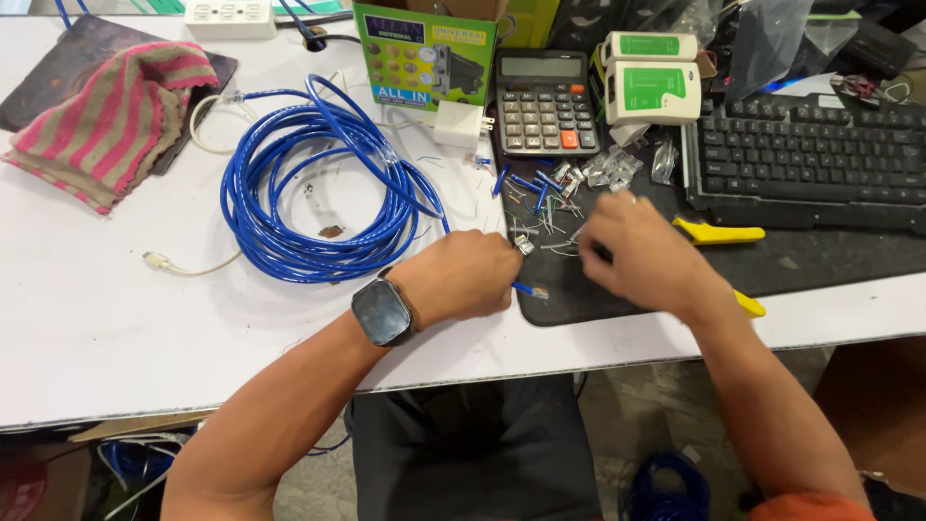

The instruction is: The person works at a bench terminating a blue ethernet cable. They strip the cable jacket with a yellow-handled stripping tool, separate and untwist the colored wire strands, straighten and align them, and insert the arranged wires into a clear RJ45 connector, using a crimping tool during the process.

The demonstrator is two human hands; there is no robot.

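Striped cloth (pixel 106 121), pink and olive, is seen lying at the far left corner of the white bench (pixel 116 318), partly over a dark pad. Next to it toward the middle, a blue network cable (pixel 318 198) is coiled in a loose ring, and its free end is led off the coil toward the near edge.

That cable end (pixel 530 287) is held in the left hand (pixel 463 278), whose fingers are curled narrowly around it; a short blue stub with a clear plug at its tip is shown poking out to the right of the knuckles, onto the near left corner of a black mat (pixel 820 256). A dark watch (pixel 382 312) is worn on that wrist. The long axis of the stub is laid roughly left to right, pointing toward the right hand (pixel 641 256), which is hovering just beside it over the mat. The fingers of the right hand are bent down among wire offcuts and clear plugs (pixel 569 188); whether anything is pinched there cannot be told, since the hand is blurred. The left hand is clearly the nearer one to the cable tip.

Further right, a yellow-handled tool (pixel 719 233) is partly hidden under the right wrist. Along the far edge a calculator (pixel 543 104), a green-and-white cable tester (pixel 652 89) and a black keyboard (pixel 810 159) are set.
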